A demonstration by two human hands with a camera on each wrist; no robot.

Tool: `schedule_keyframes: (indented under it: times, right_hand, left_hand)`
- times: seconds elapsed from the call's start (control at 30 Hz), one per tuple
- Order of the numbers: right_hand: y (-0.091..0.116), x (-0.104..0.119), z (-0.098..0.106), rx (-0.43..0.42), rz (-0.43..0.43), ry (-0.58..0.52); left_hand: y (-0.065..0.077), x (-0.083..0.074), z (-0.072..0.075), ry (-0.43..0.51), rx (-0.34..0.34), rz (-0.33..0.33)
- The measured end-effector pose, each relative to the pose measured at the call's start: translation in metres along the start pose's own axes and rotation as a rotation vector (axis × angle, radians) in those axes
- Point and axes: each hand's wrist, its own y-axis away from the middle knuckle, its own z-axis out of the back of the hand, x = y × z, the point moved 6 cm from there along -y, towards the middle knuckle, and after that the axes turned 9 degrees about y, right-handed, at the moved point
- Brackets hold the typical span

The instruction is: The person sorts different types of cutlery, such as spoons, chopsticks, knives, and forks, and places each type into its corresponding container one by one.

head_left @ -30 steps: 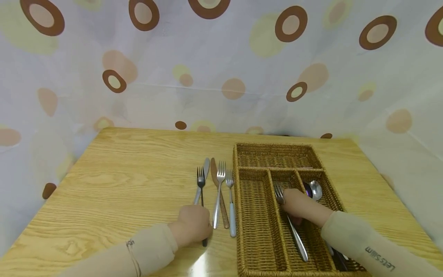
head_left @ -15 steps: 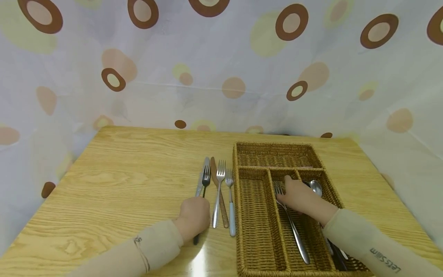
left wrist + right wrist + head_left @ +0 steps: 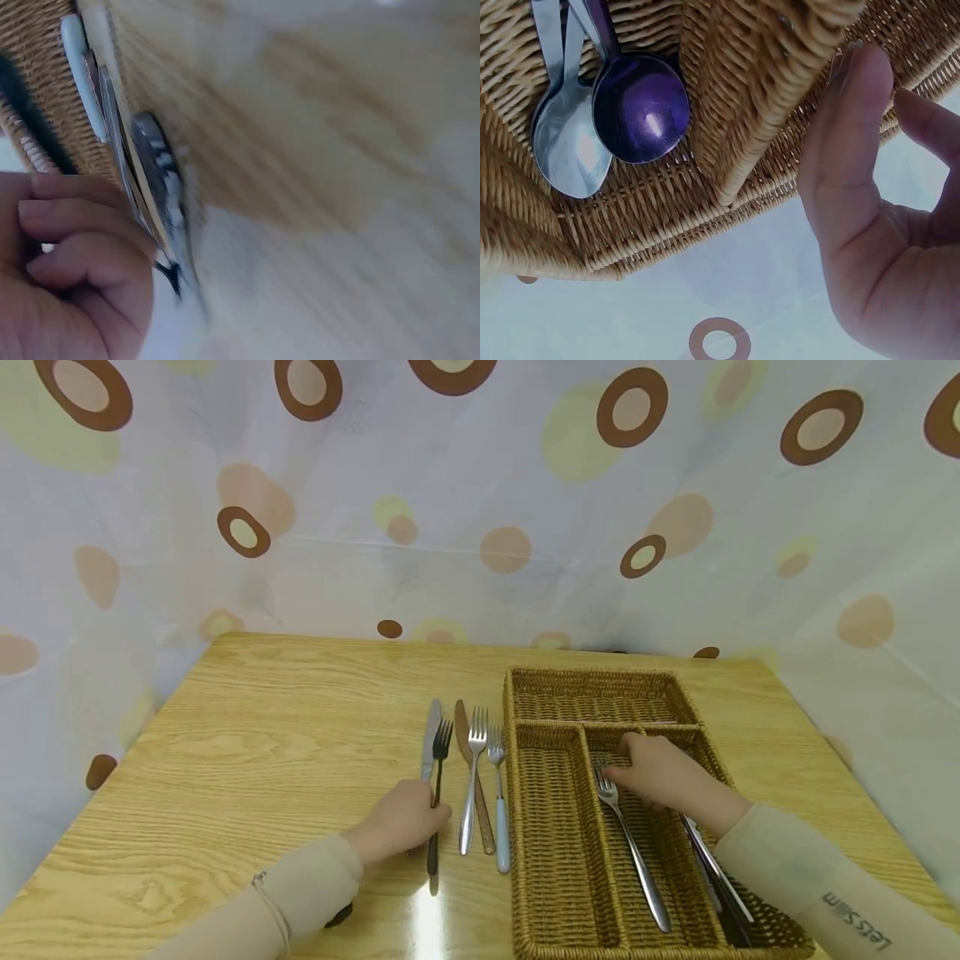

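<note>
My left hand (image 3: 401,822) holds a black fork (image 3: 441,743) by its handle, thumb across it and fingers curled in the left wrist view. A silver table knife (image 3: 431,735) lies on the table, partly under this hand; its patterned handle (image 3: 161,172) shows in the left wrist view. My right hand (image 3: 663,768) is over the basket's middle compartment, thumb overlapping the tines of a silver fork (image 3: 636,852) lying there. Its fingers (image 3: 844,150) are straight and apart from the thumb in the right wrist view. A purple spoon (image 3: 641,109) and silver spoons (image 3: 574,142) lie in the right compartment.
The wicker cutlery basket (image 3: 517,893) has several compartments. Left of it lie a brown knife (image 3: 484,818), a silver fork (image 3: 468,810) and a fork with a pale blue handle (image 3: 502,843). A patterned curtain (image 3: 330,585) hangs behind the wooden table (image 3: 285,718).
My left hand has shifted left, and the black fork's tilt has changed. My right hand has moved slightly up and right, off the silver fork's neck, leaving that fork in the middle compartment.
</note>
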Motion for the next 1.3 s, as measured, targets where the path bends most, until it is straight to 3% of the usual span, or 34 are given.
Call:
schedule_keyframes:
  times: [0.17, 0.33, 0.8, 1.13, 1.3]
  right_hand:
    - [-0.001, 0.002, 0.002, -0.001, 0.011, -0.019]
    - [-0.003, 0.005, 0.003, -0.007, 0.021, -0.032]
    - [-0.003, 0.011, 0.010, -0.058, 0.063, -0.031]
    - [-0.005, 0.021, 0.014, -0.046, 0.088, -0.047]
    - [-0.008, 0.029, 0.017, -0.027, 0.099, -0.129]
  left_hand:
    - [-0.002, 0.006, 0.006, 0.237, -0.009, 0.034]
    - [0.000, 0.000, 0.008, 0.325, -0.039, 0.054]
    - [0.005, -0.026, 0.005, 0.368, -0.060, -0.056]
    - [0.009, -0.047, 0.002, 0.409, -0.016, -0.107]
    - [0.009, -0.061, -0.001, 0.395, -0.010, -0.155]
